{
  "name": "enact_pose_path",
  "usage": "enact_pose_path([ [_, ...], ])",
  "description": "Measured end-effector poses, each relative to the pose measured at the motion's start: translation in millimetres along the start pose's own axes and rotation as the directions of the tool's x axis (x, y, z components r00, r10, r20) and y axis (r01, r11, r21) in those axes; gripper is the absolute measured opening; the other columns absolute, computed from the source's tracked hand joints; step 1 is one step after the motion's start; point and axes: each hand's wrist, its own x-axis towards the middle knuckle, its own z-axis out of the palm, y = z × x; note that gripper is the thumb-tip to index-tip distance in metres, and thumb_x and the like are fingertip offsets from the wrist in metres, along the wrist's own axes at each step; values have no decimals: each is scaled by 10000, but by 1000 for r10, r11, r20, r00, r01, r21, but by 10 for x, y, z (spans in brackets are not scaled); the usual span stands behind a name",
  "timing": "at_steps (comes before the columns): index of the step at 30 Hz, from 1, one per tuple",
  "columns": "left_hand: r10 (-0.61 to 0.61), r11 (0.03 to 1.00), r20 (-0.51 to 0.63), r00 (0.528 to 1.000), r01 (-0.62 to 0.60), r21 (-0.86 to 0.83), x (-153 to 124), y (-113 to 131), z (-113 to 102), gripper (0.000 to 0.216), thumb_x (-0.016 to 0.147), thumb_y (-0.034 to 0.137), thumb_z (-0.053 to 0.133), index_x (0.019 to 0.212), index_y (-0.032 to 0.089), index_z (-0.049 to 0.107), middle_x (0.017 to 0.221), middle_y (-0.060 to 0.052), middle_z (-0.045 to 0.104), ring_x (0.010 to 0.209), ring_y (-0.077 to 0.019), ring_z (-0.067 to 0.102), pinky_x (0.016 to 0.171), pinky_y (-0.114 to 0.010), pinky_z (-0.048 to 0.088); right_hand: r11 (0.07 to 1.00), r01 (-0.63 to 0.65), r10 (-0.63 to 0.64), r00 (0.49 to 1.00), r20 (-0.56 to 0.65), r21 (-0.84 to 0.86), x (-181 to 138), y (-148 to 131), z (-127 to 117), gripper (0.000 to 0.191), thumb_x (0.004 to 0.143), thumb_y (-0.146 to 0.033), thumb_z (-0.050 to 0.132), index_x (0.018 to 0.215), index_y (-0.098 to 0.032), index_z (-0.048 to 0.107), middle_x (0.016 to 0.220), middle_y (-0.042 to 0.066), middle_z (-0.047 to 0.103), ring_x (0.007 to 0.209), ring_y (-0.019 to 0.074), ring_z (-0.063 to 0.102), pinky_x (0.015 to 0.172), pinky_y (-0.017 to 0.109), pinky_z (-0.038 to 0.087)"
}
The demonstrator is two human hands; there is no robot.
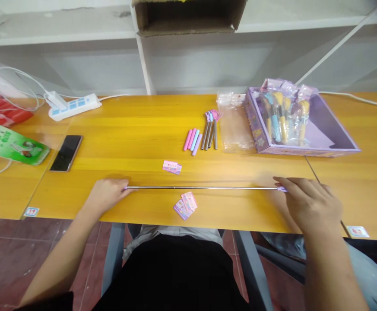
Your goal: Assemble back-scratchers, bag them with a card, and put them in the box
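A thin telescopic back scratcher (201,188), drawn out long, stretches level between my two hands above the table's front part. My left hand (107,195) is closed on its left end, where a bit of purple shows. Around the purple right end my right hand (309,203) is closed, its fingers pinching it. Just below the rod lie small printed cards (185,206), and above it is another small stack of cards (172,166). Farther back lie several pastel handle sleeves (192,140) beside several short back scratchers (211,129) with pink, blue and purple claw heads.
A purple box (305,150) at the back right holds several bagged brushes (282,114). Clear plastic bags (235,125) lie beside it. On the left are a phone (66,153), a green pack (13,144) and a power strip (74,107). A cardboard box (188,30) sits on the shelf.
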Motion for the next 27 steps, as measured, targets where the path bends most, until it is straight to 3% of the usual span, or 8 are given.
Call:
enact_pose_path([
  [7,-6,997,-45,999,2,-72,-74,-73,78,543,1095,608,453,832,217,724,761,-110,768,708,-272,725,580,-323,339,988,-152,152,988,1,5,-258,348,200,170,989,-284,713,1101,-248,836,940,96,835,802,218,739,759,355,481],
  [12,10,997,-24,1000,-12,-76,-68,-60,92,479,1086,559,484,844,218,718,780,-102,765,717,-269,716,590,-324,372,968,-225,205,964,172,112,-268,248,171,257,1062,-296,603,1187,-288,828,1163,114,824,1018,231,776,861,332,541],
  [16,-12,997,-39,999,9,-79,-89,-52,54,368,1069,442,497,884,222,727,846,-96,785,792,-276,741,619,-327,397,970,-223,207,966,154,94,-260,152,127,281,1075,-306,575,1226,-285,811,1175,91,818,1048,229,774,851,318,564],
  [21,-64,994,1,998,64,-87,-126,-80,10,294,1018,381,517,968,246,774,883,-88,810,819,-288,752,653,-331,430,968,-242,227,958,176,70,-276,71,114,306,1100,-326,549,1248,-280,813,1189,48,825,895,186,777,720,292,534],
  [27,-106,993,54,993,109,-37,-132,-143,42,362,1046,430,477,1000,253,789,958,-103,834,854,-311,771,658,-343,418,974,-223,213,957,197,31,-220,-36,58,333,1113,-283,533,1265,-229,824,1193,56,828,789,153,752,646,274,481],
])
